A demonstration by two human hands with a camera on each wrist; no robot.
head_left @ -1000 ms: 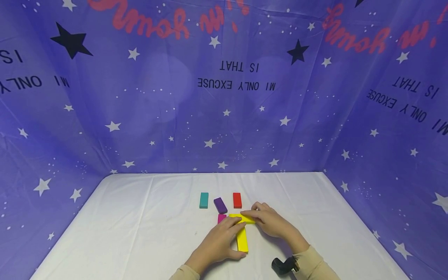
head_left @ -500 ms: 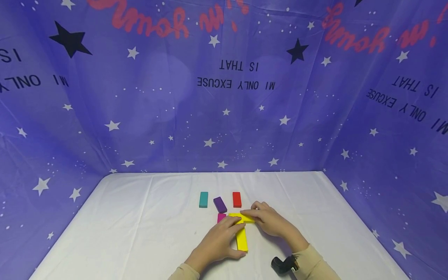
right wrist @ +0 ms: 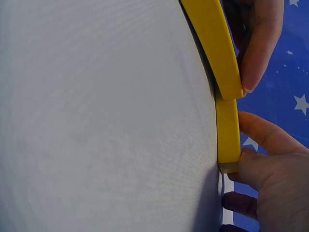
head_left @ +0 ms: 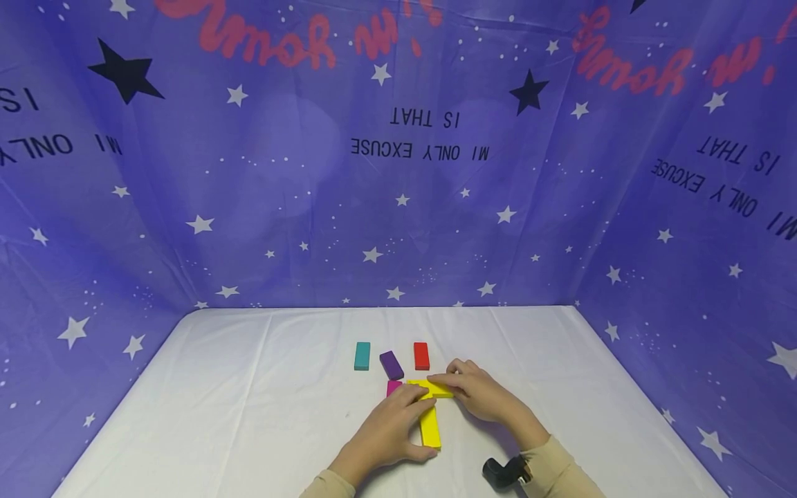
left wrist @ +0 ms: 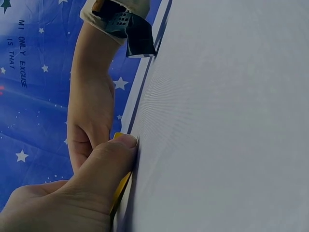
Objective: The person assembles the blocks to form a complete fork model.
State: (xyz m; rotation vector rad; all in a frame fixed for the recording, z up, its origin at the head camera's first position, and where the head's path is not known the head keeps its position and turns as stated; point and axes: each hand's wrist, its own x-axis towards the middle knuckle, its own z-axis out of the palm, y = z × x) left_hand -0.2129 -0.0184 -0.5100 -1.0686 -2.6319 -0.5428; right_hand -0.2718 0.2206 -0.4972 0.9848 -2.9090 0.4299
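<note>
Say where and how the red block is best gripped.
Probably at mid-length, pinching its long sides from above: the red block lies flat, longer than wide, with a gap between it and the purple block.

in the head view, looks forward and down over the white worktop [head_left: 249, 401], well back. in the left wrist view, sits close and low, rolled sideways, facing past the left hand [left wrist: 82, 193] toward the right hand [left wrist: 91, 116]. in the right wrist view, sits low and sideways too, close to two yellow blocks [right wrist: 212, 43]. between both wrist views, shares the hands and starry cloth [left wrist: 29, 121].
</note>
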